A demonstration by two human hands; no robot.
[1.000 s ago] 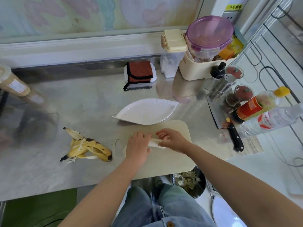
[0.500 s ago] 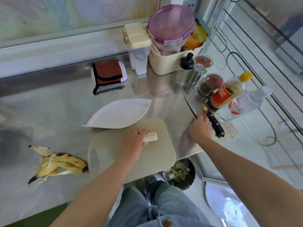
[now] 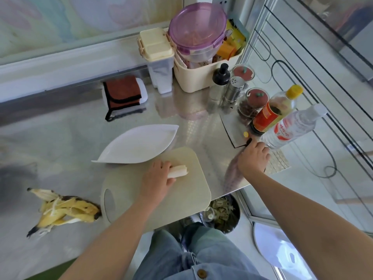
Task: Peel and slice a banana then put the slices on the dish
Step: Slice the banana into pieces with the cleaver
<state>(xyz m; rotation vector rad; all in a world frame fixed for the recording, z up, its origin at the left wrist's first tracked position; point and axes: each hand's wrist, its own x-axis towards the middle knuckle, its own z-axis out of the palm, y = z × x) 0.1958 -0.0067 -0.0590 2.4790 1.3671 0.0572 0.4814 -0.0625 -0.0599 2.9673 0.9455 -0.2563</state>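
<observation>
- Pinning the peeled banana (image 3: 178,171) to the cutting board (image 3: 181,201), our left hand (image 3: 156,178) curled over its near part, and only the pale tip showed to the right.
- Our right hand (image 3: 253,158) lay over the handle of the cleaver (image 3: 232,128) beside the bottles (image 3: 282,110). The handle was hidden, so we could not tell whether the fingers gripped it.
- We judged the banana light, soft and a little slippery, and easy to bruise. A gentle hold across its middle would suit it, with fingertips tucked back from the cutting line.
- The cleaver looked heavy and stiff, best taken fully round the handle.
- We counted 1 peeled banana, 1 empty peel (image 3: 64,211) left of the board, 1 white dish (image 3: 139,146) just behind the board with 0 slices on it, 1 board and 1 cleaver.
</observation>
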